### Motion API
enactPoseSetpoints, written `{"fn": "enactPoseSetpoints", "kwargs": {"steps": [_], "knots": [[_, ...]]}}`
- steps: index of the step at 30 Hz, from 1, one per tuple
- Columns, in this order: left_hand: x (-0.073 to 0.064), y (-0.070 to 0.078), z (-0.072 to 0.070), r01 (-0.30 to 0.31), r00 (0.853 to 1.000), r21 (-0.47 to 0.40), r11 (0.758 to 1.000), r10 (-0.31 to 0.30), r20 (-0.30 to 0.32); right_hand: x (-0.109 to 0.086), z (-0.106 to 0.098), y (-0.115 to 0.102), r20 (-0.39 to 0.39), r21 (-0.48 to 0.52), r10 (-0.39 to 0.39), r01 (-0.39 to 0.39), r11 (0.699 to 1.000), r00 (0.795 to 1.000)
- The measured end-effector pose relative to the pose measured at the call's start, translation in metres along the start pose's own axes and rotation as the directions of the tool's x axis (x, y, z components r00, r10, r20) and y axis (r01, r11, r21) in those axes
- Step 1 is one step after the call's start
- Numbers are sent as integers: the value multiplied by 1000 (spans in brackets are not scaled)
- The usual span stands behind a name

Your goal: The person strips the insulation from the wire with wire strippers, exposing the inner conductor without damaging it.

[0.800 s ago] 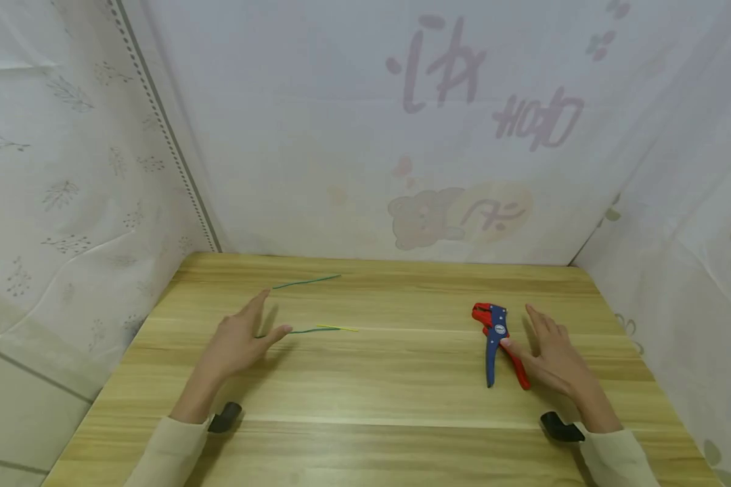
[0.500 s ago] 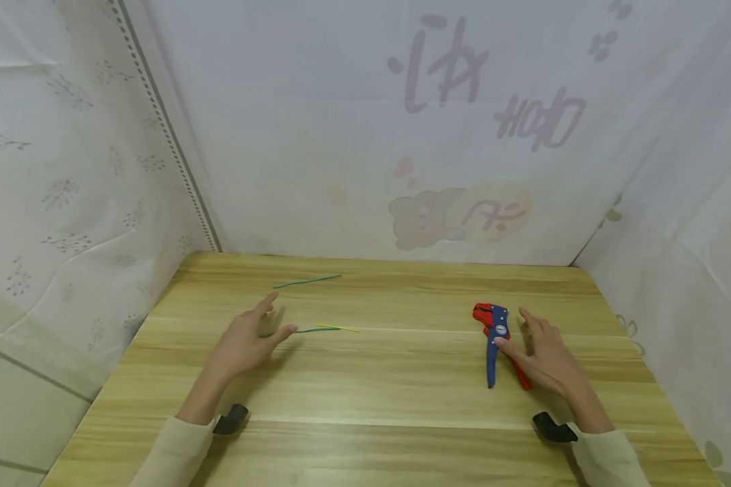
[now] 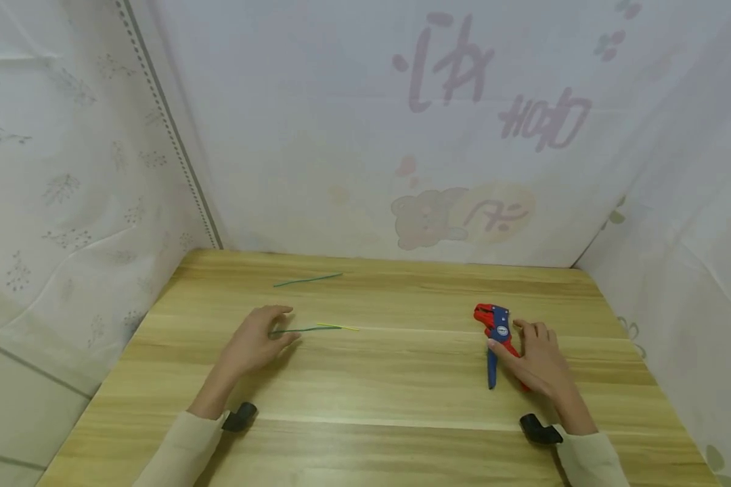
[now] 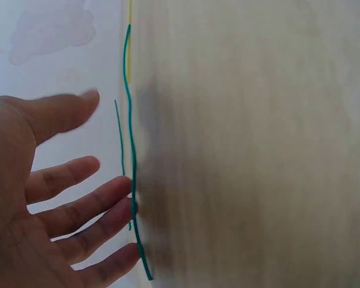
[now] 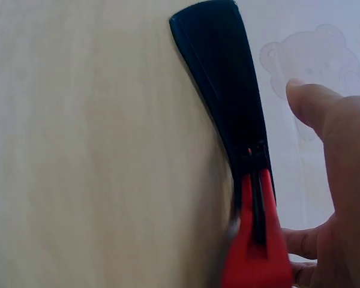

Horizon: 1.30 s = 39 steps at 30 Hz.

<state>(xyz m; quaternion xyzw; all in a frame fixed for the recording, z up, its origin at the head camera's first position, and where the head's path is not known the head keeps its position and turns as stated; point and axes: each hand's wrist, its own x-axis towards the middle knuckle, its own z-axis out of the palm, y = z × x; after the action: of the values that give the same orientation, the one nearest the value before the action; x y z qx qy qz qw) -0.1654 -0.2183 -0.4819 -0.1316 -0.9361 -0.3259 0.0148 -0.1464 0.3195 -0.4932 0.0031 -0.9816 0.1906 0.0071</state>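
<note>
My left hand (image 3: pixel 256 341) hovers at the left end of the nearer green wire (image 3: pixel 311 329), thumb and fingers spread apart around it. In the left wrist view that wire (image 4: pixel 132 138) runs past the fingertips, with nothing pinched. A short yellow wire (image 3: pixel 348 328) overlaps its right end. On the right, a wire stripper (image 3: pixel 499 321) with one blue and one red handle lies on the table, its red head pointing away. My right hand (image 3: pixel 539 362) arches over the handles, thumb over the blue one, partly covering the red. In the right wrist view the thumb stands apart from the tool (image 5: pixel 219 72).
Another green wire (image 3: pixel 307 280) lies farther back on the wooden table (image 3: pixel 390 392). White patterned cloth (image 3: pixel 317 135) hangs behind the table and at both sides. A black curved piece (image 3: pixel 240 416) sticks out at each wrist.
My left hand has shifted slightly right, its thumb and fingers closer together around the green wire's end. My right hand has moved left over the stripper's handles, its fingers bending more.
</note>
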Motion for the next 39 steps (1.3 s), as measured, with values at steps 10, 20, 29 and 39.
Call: {"fn": "enactPoseSetpoints", "kwargs": {"steps": [10, 20, 29, 39], "knots": [[3, 3, 2, 20, 1000, 63, 998, -19, -14, 0, 8, -10, 10, -38, 22, -22, 999, 1000], [9, -1, 7, 17, 999, 59, 998, -20, 45, 5, 3, -10, 95, -18, 87, -86, 996, 992], [13, 0, 8, 36, 993, 27, 999, -39, 111, 10, -1, -8, 159, 12, 152, -156, 988, 975], [12, 5, 4, 25, 993, 22, 999, -28, 118, 11, -5, -2, 149, -14, 125, -124, 992, 981]]}}
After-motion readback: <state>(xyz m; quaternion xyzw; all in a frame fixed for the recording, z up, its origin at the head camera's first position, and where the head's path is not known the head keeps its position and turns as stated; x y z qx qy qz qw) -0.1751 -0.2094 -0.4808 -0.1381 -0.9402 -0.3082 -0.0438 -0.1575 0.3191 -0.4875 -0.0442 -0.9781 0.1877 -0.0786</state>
